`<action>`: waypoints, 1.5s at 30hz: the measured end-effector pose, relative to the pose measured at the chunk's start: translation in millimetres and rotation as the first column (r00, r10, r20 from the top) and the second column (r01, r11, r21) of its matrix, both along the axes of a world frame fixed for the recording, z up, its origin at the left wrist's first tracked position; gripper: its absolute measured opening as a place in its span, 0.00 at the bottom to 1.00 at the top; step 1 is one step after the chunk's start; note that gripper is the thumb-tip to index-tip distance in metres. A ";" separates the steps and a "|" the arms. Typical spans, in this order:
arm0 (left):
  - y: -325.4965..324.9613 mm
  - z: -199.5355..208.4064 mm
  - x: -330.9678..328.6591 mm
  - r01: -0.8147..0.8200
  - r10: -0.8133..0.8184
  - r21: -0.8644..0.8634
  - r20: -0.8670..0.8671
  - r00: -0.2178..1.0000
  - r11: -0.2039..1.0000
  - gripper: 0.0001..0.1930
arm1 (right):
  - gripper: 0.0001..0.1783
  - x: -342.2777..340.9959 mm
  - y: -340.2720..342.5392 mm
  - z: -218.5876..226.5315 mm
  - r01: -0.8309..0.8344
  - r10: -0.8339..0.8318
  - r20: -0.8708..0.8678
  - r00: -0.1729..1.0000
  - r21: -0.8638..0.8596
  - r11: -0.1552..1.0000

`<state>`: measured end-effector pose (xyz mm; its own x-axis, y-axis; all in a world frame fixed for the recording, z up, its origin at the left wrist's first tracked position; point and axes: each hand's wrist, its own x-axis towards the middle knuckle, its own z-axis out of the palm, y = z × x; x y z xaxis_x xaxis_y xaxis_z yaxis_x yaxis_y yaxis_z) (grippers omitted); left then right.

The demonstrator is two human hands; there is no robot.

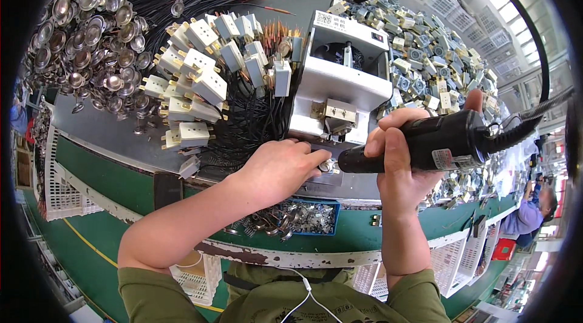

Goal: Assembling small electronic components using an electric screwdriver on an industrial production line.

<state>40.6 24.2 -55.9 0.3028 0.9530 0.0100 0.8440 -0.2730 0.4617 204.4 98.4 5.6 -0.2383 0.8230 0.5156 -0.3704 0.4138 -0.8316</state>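
Note:
My right hand (404, 162) is wrapped round a black electric screwdriver (446, 141), held nearly level with its tip pointing left. Just short of that tip, my left hand (282, 168) pinches a small silvery part (328, 167) at the bench's front edge; the fingers cover most of it. Right behind both hands stands a silver metal machine (346, 83) with an opening in its top and a small metal block (340, 113) on its front. Left of it lies a heap of white and grey plastic blocks (203, 83) with brass tabs, among black wires.
Round metal discs (91, 34) on wires pile up at the left. Many loose grey blocks (437, 56) cover the right side. Below the bench edge sits a blue tray (328, 217) of small metal parts. A black cable (540, 37) arcs overhead. Another person (528, 214) sits far right.

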 end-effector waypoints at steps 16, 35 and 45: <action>-0.6 -5.1 0.4 -0.004 0.003 0.048 0.013 1.000 0.999 0.14 | 0.65 6.4 -8.8 13.8 -0.005 0.006 -0.032 0.999 0.019 1.000; -0.4 -2.9 1.0 -0.008 0.008 0.011 0.009 1.000 1.000 0.14 | 0.64 0.3 -5.5 6.6 -0.035 0.035 -0.007 0.999 0.020 0.999; 0.9 0.0 2.2 -0.012 0.014 -0.035 0.055 0.998 0.999 0.13 | 0.58 7.1 7.3 1.3 -0.152 0.109 0.216 0.970 0.191 0.970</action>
<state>42.8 25.0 -55.8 0.2900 0.9570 -0.0068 0.8203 -0.2449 0.5169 211.6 105.7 6.9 -0.4532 0.6600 0.5992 -0.2656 0.5417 -0.7975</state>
